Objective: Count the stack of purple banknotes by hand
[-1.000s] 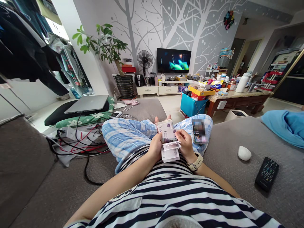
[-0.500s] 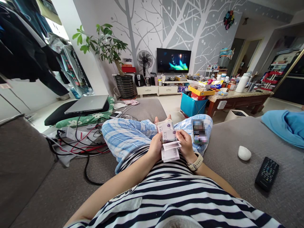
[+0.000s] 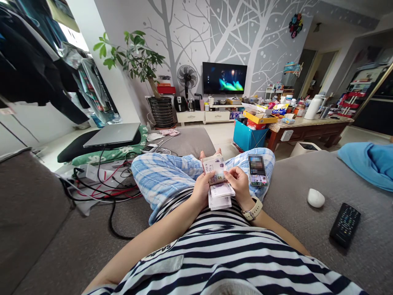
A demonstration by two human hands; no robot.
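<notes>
A stack of pale purple banknotes (image 3: 214,164) is in my left hand (image 3: 202,189), whose fingers are closed on its lower left side. A "5" shows on the top note. My right hand (image 3: 239,183), with a cream watch (image 3: 253,209) at the wrist, pinches the right edge of the notes between thumb and fingers. Below the hands, the folded-over lower ends of several notes (image 3: 220,198) hang toward my striped shirt. On my right knee, beside the right hand, rests a phone (image 3: 258,170) with its screen lit and partly blurred.
On the grey sofa to my right lie a white mouse (image 3: 316,198), a black remote control (image 3: 345,225) and a blue cloth (image 3: 368,164). Tangled cables (image 3: 104,184) and a laptop (image 3: 113,135) are to my left. A crowded coffee table (image 3: 307,127) stands ahead on the right.
The top note that was being bent down has folded over onto the lower notes, and another note's face now shows. My right hand has shifted slightly; my left stays in place.
</notes>
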